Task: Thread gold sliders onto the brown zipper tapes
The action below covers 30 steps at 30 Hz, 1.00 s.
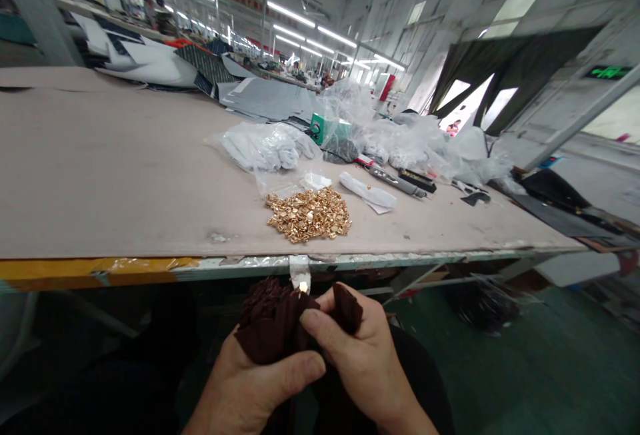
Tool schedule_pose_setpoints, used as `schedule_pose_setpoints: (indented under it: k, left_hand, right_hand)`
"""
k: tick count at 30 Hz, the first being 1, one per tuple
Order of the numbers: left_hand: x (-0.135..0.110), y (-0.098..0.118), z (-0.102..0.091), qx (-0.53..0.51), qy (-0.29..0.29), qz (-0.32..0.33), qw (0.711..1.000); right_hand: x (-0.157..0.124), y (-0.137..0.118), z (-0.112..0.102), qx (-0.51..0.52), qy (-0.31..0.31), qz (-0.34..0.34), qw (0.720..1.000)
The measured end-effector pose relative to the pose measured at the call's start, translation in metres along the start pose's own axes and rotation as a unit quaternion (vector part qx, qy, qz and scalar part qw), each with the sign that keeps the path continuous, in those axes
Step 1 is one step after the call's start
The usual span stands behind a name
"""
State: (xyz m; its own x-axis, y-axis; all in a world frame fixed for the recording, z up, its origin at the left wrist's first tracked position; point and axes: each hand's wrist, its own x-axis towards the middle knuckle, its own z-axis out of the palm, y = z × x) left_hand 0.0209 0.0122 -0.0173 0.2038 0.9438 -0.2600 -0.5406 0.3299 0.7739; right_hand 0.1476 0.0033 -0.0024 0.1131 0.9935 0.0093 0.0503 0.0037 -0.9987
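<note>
Brown cloth [270, 325] is bunched just below the near edge of the desk [125, 182], under the pile of gold studs [309, 214], with left hand [250, 388] and right hand [367, 355] fingers clamped on it.

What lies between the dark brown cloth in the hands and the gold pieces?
In the head view, past the dark brown cloth: the table edge with a white tape strip, then bare tabletop before the gold pieces.
</note>
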Motion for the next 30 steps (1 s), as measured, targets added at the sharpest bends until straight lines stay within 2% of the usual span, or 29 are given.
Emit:
schedule_pose_setpoints:
  k: [5, 8, 10, 12, 16, 18, 19, 21, 24, 27, 30]
  left_hand:
    - [0.001, 0.005, -0.008, -0.019, 0.072, -0.058, 0.996]
    - [0.0, 0.008, -0.008, -0.01, 0.11, -0.042, 0.993]
    - [0.0, 0.009, -0.008, -0.009, 0.133, -0.031, 0.991]
    - [0.001, 0.008, -0.01, -0.008, 0.131, -0.041, 0.99]
    - [0.006, 0.006, -0.016, -0.036, 0.106, -0.109, 0.988]
    - [0.007, 0.006, -0.016, -0.054, 0.099, -0.132, 0.985]
    - [0.006, 0.006, -0.015, -0.061, 0.096, -0.137, 0.984]
    - [0.004, 0.006, -0.011, -0.067, 0.089, -0.142, 0.984]
    - [0.0, 0.007, -0.006, -0.066, 0.102, -0.145, 0.982]
    - [0.0, 0.008, -0.005, -0.068, 0.119, -0.139, 0.981]
    - [0.004, 0.01, -0.006, -0.062, 0.112, -0.134, 0.983]
  right_hand:
    - [0.001, 0.007, -0.005, 0.07, -0.026, 0.046, 0.996]
    - [-0.002, 0.009, -0.002, 0.031, -0.024, 0.014, 0.999]
    - [-0.004, 0.011, -0.001, -0.026, -0.018, -0.036, 0.999]
    - [-0.006, 0.014, -0.001, -0.097, -0.013, -0.124, 0.987]
    - [-0.009, 0.018, -0.003, -0.191, -0.046, -0.347, 0.917]
    - [-0.01, 0.018, -0.002, -0.195, -0.047, -0.381, 0.903]
    - [-0.01, 0.018, -0.002, -0.188, -0.031, -0.369, 0.91]
    - [-0.011, 0.017, 0.0, -0.156, 0.009, -0.297, 0.942]
    - [-0.01, 0.015, 0.003, -0.089, 0.016, -0.174, 0.981]
    - [-0.009, 0.013, 0.006, -0.025, 0.007, -0.104, 0.994]
    - [-0.006, 0.013, 0.006, 0.136, -0.013, 0.035, 0.99]
